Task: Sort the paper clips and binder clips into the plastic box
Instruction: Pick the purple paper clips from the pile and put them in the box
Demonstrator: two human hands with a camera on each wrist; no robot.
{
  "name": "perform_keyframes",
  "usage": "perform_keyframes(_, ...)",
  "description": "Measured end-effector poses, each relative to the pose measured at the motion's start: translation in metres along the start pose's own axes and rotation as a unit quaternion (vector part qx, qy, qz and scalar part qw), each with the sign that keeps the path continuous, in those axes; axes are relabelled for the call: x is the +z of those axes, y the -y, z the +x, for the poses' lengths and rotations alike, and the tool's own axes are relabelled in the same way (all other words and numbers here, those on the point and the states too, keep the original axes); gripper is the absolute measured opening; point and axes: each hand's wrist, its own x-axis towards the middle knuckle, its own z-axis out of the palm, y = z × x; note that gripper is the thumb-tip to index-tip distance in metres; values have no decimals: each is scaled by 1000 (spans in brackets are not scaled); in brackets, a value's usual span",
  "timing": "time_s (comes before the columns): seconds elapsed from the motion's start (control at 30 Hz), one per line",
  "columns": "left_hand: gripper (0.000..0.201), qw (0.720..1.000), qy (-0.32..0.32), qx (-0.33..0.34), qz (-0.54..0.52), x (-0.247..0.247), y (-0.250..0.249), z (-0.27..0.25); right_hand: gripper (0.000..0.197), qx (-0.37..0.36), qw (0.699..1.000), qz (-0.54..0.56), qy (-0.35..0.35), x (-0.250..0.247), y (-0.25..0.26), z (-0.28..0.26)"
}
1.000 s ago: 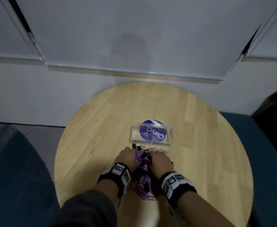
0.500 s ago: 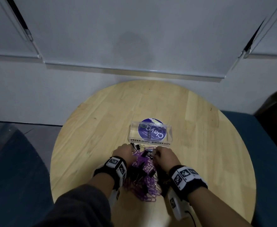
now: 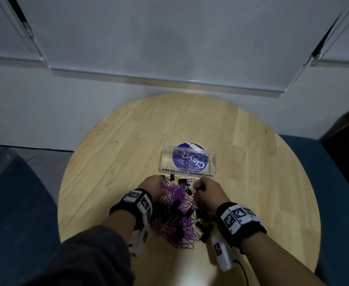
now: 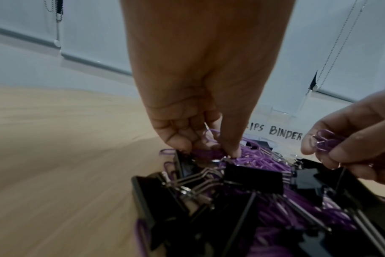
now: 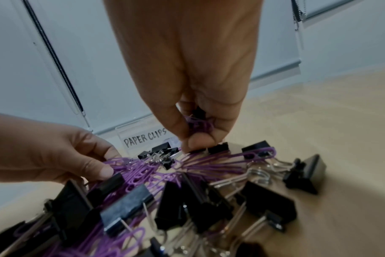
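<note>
Head view, plastic box lying crosswise, labels facing hands.

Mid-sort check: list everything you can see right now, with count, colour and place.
paper clips: many, purple, heaped on the table between the hands.
binder clips: many, black, mixed into the same heap.
plastic box: one, clear, two labelled compartments, just beyond the heap.
table: one, round, light wood.
blinds: white, behind the table.
left hand: pinches purple paper clips at the heap's left edge.
right hand: grips a small bunch of paper clips, with something black among them.
</note>
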Motion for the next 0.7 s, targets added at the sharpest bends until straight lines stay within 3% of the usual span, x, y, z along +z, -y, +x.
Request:
perform_keyframes(0.13, 29, 1000, -8, 12, -9, -3, -1, -3, 16, -15, 1000, 6, -24, -1, 1, 2)
perform_keyframes(0.37, 27, 995, -8, -1, 95, -4, -11, -5, 17, -18, 1000, 4, -24, 1, 1, 2)
perform_keyframes(0.47, 44, 985, -3, -6, 175, 1, -13, -2, 7, -15, 998, -53, -15, 2, 0, 3)
perform_keyframes(0.5, 45, 978, -9, -1, 207, 2, -14, -1, 14, -8, 997, -76, -10, 2, -2, 3)
perform_keyframes(0.57, 39, 971, -18, 3, 240, 4, -17, -1, 27, -4, 992, -127, 7, 5, -5, 5)
perform_keyframes(0.7, 33, 976, -2, 5, 219, 5, -19, 0, 27, -38, 973, -230, -7, 10, -8, 5)
